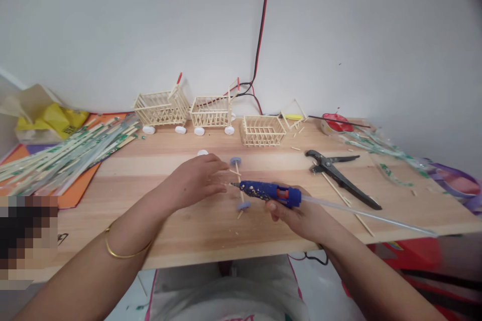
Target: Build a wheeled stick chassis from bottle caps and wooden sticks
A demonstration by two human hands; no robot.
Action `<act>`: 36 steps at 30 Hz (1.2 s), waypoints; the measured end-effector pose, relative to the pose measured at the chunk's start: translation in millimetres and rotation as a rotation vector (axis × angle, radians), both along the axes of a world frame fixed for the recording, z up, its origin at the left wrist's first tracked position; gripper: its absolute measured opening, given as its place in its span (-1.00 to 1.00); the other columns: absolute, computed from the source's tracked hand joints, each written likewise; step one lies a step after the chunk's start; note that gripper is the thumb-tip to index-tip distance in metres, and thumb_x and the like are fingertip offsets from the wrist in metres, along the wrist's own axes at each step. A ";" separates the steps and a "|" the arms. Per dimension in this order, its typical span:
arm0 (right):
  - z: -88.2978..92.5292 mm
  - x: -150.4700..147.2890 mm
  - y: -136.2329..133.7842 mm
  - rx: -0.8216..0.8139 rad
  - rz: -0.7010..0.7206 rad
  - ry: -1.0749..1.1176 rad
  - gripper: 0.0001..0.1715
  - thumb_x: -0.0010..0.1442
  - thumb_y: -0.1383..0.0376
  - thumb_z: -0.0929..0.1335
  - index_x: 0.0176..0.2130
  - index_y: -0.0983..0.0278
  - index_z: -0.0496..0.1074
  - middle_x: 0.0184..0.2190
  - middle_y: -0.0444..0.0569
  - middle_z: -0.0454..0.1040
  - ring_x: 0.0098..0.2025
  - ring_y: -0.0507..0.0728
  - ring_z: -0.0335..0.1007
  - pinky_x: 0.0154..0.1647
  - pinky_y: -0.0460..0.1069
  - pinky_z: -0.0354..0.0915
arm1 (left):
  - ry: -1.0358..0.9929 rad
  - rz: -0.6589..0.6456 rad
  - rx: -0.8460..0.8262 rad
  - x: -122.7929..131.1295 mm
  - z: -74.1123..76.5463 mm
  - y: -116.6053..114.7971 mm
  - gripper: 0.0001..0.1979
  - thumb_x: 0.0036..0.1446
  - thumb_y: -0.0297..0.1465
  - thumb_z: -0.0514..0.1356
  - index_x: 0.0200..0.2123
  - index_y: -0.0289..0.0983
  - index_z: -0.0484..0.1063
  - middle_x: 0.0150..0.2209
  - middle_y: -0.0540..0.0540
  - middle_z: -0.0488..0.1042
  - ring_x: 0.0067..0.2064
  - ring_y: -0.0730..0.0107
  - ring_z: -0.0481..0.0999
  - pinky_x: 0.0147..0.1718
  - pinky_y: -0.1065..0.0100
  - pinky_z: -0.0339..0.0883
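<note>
My right hand (pixel 297 213) is wrapped round a blue hot glue gun (pixel 263 190), with a long clear glue stick trailing from its back end. The gun's nozzle points left, above a thin wooden stick axle with a grey-blue wheel (pixel 235 160) at the far end and another wheel (pixel 244 205) at the near end. My left hand (pixel 198 180) hovers just left of the nozzle, fingers stretched out and slightly apart; its fingertips are blurred and no held thing shows. Behind it, a white wheel (pixel 202 152) lies partly hidden.
Along the wall stand two wheeled stick carts (pixel 161 108) (pixel 211 112) and a wheelless stick basket (pixel 263 130). Black pliers (pixel 342 178) and loose sticks lie right. Bagged sticks (pixel 75 155) cover the left; a red bowl (pixel 336 124) sits back right. Another person's head edge is pixelated left.
</note>
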State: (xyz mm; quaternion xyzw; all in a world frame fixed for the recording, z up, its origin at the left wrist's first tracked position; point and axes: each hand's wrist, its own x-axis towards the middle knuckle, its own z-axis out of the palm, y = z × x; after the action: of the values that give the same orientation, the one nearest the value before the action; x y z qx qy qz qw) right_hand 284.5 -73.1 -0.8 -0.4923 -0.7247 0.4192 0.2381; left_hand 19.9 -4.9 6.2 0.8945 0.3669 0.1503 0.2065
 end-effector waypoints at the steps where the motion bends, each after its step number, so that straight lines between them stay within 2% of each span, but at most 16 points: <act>1: 0.1 -1.5 0.5 0.004 -0.008 -0.006 -0.64 0.22 0.04 0.26 -0.42 0.26 0.34 -0.57 -0.15 0.34 -0.52 0.01 0.29 -0.51 -0.10 0.22 | 0.000 0.003 -0.002 0.1 0.2 -0.2 -0.66 0.12 -0.26 0.16 -0.03 -0.19 0.39 -0.10 -0.12 0.45 -0.05 0.23 0.42 -0.06 0.23 0.30; 11: -0.9 -8.9 3.7 -0.044 -0.001 0.037 -0.66 0.19 0.03 0.30 -0.36 0.26 0.37 -0.60 -0.19 0.26 -0.56 -0.02 0.18 -0.54 -0.12 0.17 | 0.035 -0.005 -0.009 1.1 2.2 -0.5 -0.68 0.12 -0.28 0.17 -0.04 -0.19 0.41 -0.09 -0.12 0.43 -0.04 0.23 0.41 -0.05 0.23 0.29; 24: 2.1 -10.5 4.0 -0.042 -0.006 0.031 -0.67 0.17 0.04 0.31 -0.36 0.26 0.39 -0.58 -0.19 0.28 -0.56 -0.02 0.16 -0.53 -0.12 0.18 | 0.031 0.004 -0.010 1.0 1.8 -0.3 -0.67 0.12 -0.28 0.17 -0.03 -0.21 0.40 -0.08 -0.13 0.43 -0.04 0.23 0.41 -0.05 0.24 0.30; 33: 1.8 -1.4 0.9 -0.025 0.001 -0.034 -0.70 0.15 0.06 0.33 -0.34 0.25 0.41 -0.50 -0.15 0.38 -0.50 0.01 0.27 -0.50 -0.11 0.20 | 0.036 0.008 -0.012 0.0 1.2 -0.5 -0.67 0.12 -0.26 0.18 -0.04 -0.19 0.40 -0.08 -0.13 0.43 -0.04 0.21 0.41 -0.06 0.24 0.30; 36: 6.1 9.9 1.2 0.007 -0.076 -0.058 -0.67 0.10 0.05 0.36 -0.25 0.23 0.41 -0.40 -0.11 0.45 -0.41 0.07 0.36 -0.43 -0.08 0.26 | 0.037 0.012 -0.016 -0.2 1.4 -0.7 -0.65 0.13 -0.25 0.17 -0.02 -0.21 0.38 -0.07 -0.14 0.42 -0.04 0.22 0.41 -0.05 0.23 0.29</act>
State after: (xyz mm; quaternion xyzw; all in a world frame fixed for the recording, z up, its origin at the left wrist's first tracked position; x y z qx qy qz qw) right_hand 294.4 -71.9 5.2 -0.5307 -0.7135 0.3929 0.2343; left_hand 19.7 -5.6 7.6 0.8933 0.3771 0.1319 0.2061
